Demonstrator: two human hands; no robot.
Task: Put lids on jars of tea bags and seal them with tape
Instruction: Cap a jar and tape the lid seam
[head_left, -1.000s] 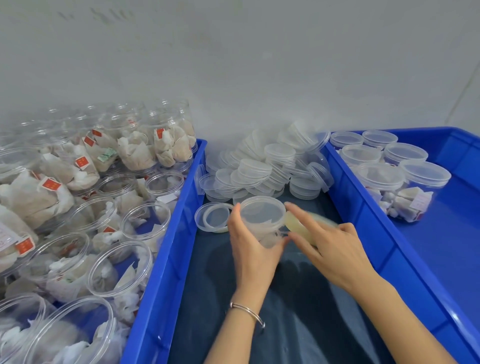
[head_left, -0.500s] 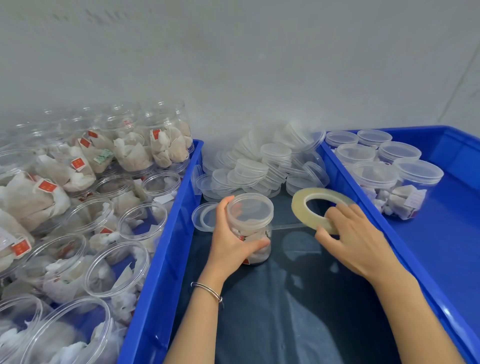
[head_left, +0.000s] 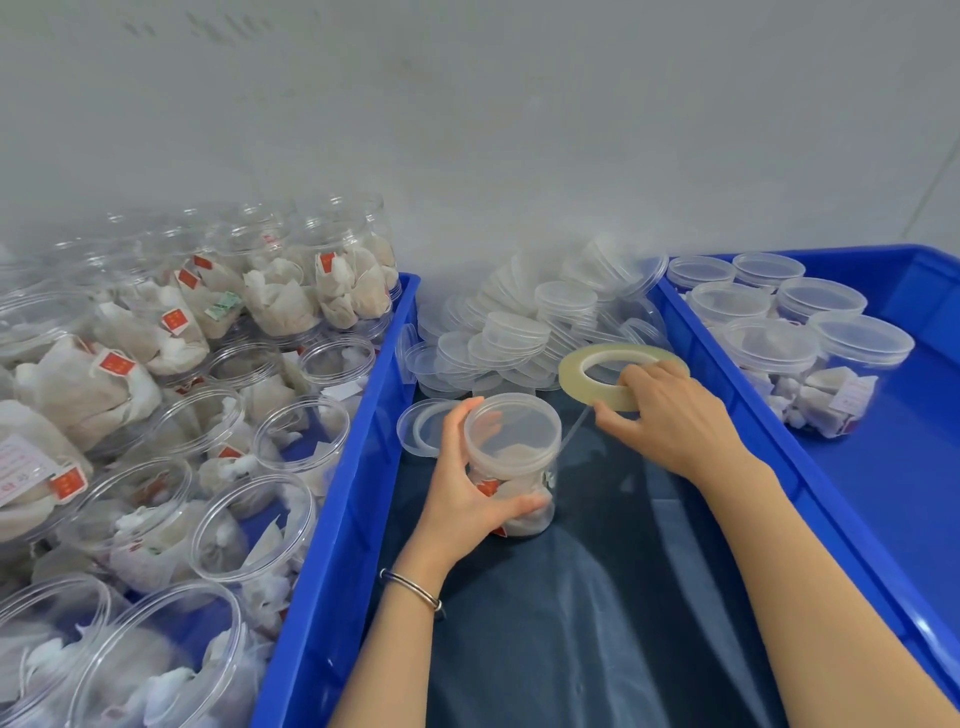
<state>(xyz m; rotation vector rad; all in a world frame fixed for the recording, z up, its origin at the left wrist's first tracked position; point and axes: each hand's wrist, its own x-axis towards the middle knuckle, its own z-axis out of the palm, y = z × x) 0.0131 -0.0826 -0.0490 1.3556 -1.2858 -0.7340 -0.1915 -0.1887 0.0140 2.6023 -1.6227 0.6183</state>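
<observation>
The left hand (head_left: 467, 499) is gripping a lidded jar of tea bags (head_left: 514, 462) that is standing on the dark cloth (head_left: 597, 623) inside the middle blue bin (head_left: 332, 545). The right hand (head_left: 670, 415) is pinching a roll of clear tape (head_left: 587, 371) just right of the jar, with a thin strip running from the roll to the jar's lid. Behind both hands, loose lids (head_left: 519, 338) are lying in a heap. Left of the left hand, open jars (head_left: 156, 415) are showing red tags whose writing is too small to read. Right of the right hand, capped jars (head_left: 779, 338) are standing.
</observation>
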